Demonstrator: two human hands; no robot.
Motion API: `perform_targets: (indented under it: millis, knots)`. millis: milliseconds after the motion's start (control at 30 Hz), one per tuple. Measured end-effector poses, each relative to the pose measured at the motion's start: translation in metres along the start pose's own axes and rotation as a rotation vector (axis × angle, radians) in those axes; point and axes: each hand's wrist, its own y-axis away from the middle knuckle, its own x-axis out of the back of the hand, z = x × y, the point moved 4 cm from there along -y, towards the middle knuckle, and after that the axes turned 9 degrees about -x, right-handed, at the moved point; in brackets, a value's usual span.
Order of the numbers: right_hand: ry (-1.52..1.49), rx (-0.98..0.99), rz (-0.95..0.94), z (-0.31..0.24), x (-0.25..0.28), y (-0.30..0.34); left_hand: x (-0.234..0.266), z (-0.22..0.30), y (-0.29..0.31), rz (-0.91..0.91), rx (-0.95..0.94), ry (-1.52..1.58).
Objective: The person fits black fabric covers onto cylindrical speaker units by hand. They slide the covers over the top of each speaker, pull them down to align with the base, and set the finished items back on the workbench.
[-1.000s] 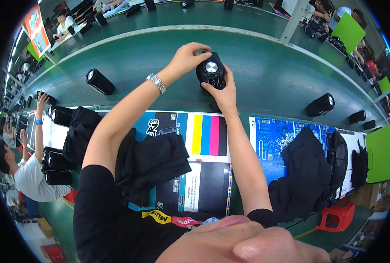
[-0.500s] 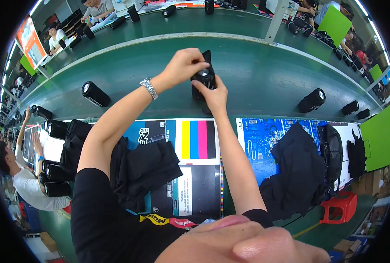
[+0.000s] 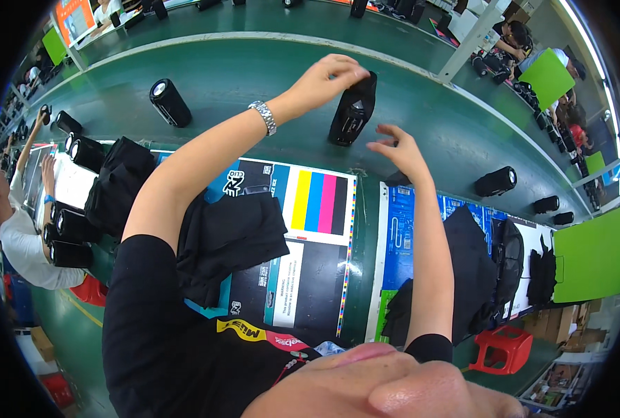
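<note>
"How many shiny black cylinders (image 3: 496, 181) lie to the right on the green table (image 3: 421, 104)?"
"Three. One glossy black cylinder (image 3: 351, 124) with pale markings stands between the hands, its peaked black cover (image 3: 363, 89) leaning right."
"And those two hands?"
"The left hand (image 3: 327, 80) pinches the cover's top; the right hand (image 3: 402, 155) is spread wide nearby."

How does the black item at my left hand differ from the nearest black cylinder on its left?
The black item has the left hand at its top; no hand is on the black cylinder. The cylinder shows a round silver end; the item shows none. The item's top looks angular, the cylinder's rounded. Both are black.
</note>
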Motion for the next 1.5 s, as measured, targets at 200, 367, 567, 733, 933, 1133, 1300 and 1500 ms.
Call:
perform_targets:
  millis: [200, 367, 567, 733, 933, 1133, 1300, 1500]
  knots:
    - [-0.484, -0.226, 0.337, 0.019, -0.003, -0.061, -0.037, -0.080, 0.011, 0.486, 0.786, 0.928]
    - [-1.229, -0.355, 0.228, 0.007, -0.060, -0.099, -0.101, -0.070, 0.023, 0.444, 0.736, 0.932]
    - [-1.194, -0.186, 0.328, 0.039, -0.065, -0.082, -0.115, -0.067, 0.041, 0.528, 0.477, 0.805]
    - [-0.876, -0.175, 0.475, 0.070, -0.063, -0.093, -0.129, -0.098, 0.048, 0.665, 0.660, 0.684]
    - [-0.522, -0.239, 0.776, 0.069, -0.020, -0.065, -0.124, -0.078, 0.051, 0.694, 0.687, 0.578]
    - [-1.379, -0.244, 0.588, 0.047, 0.031, 0.037, -0.045, -0.027, 0.084, 0.411, 0.762, 0.490]
    - [-1.468, -0.203, 0.027, -0.036, -0.046, 0.087, -0.027, 0.066, 0.121, 0.113, 0.684, 0.603]
    - [-0.945, 0.006, 0.148, -0.089, -0.098, 0.092, -0.003, 0.098, 0.186, 0.096, 0.795, 0.569]
